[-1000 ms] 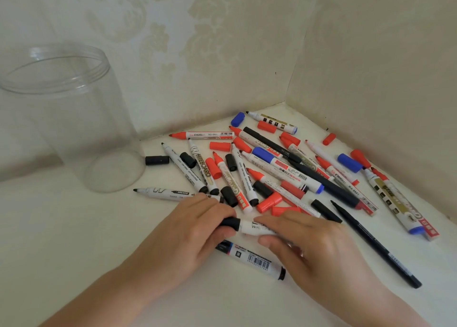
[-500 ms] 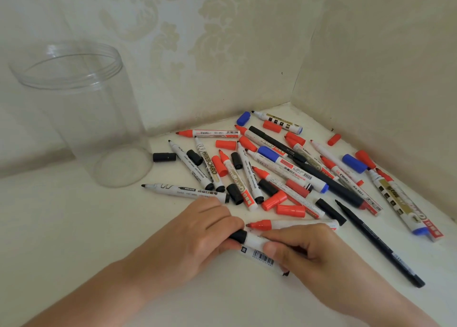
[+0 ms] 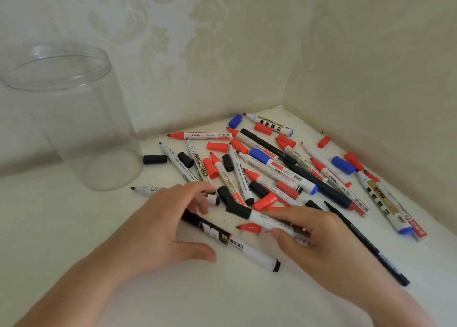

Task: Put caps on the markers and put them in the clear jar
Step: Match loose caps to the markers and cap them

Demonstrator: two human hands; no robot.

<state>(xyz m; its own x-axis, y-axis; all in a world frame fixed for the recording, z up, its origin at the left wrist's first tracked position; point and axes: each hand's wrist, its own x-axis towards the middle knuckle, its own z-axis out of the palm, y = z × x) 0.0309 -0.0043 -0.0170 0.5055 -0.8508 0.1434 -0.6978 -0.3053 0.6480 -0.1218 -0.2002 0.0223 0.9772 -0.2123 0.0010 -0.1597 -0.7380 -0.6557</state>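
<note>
My right hand (image 3: 321, 242) pinches a white marker (image 3: 259, 219) by its barrel; a black cap sits on its tip, pointing left. My left hand (image 3: 160, 230) hovers with fingers spread and relaxed, holding nothing. Under it lies a second white marker with a black cap (image 3: 235, 244). A red-tipped uncapped marker (image 3: 249, 227) lies just below the held one. The clear jar (image 3: 74, 129) stands upright and empty at the left. A pile of markers and loose caps (image 3: 267, 168) fills the corner behind my hands.
Two patterned walls meet behind the pile and close it in at the back and right. A loose black cap (image 3: 155, 159) lies beside the jar's base. A long thin black pen (image 3: 366, 242) runs diagonally to the right of my right hand.
My left hand has let go of the black cap, opened and drawn back to the left. My right hand still holds the marker, now capped. The second black-capped marker has come into full view.
</note>
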